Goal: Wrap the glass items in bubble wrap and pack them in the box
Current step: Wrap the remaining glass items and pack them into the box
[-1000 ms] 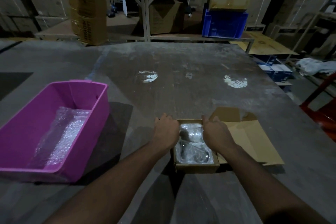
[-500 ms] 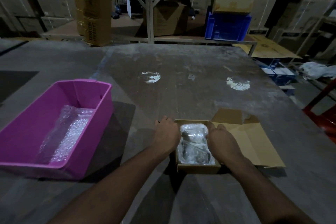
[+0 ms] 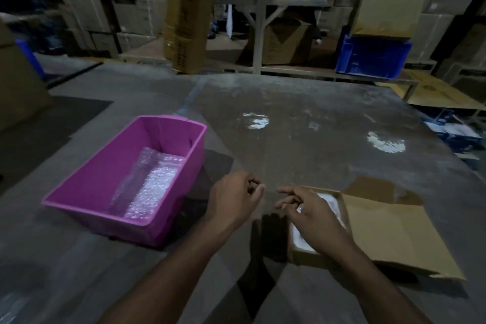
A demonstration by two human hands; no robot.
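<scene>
Wrapped glass in cardboard box (image 3: 305, 252), near table edge; both hands above, empty

Item: bubble-wrapped bundle (image 3: 330, 202) inside the box, mostly hidden behind right hand (image 3: 313, 214); count and shape of glass cannot be told. Left hand (image 3: 235, 204) loosely curled, holding nothing; right hand relaxed, fingers extended leftward, holding nothing. Handling, judged: light, fragile, film slippery and yielding; take hold low on both sides of the bundle, not by loose wrap. Spare bubble wrap (image 3: 150, 187) lies in pink bin (image 3: 86, 192) to the left. Box flap (image 3: 389, 234) lies open at right; dim light and blur obscure detail
</scene>
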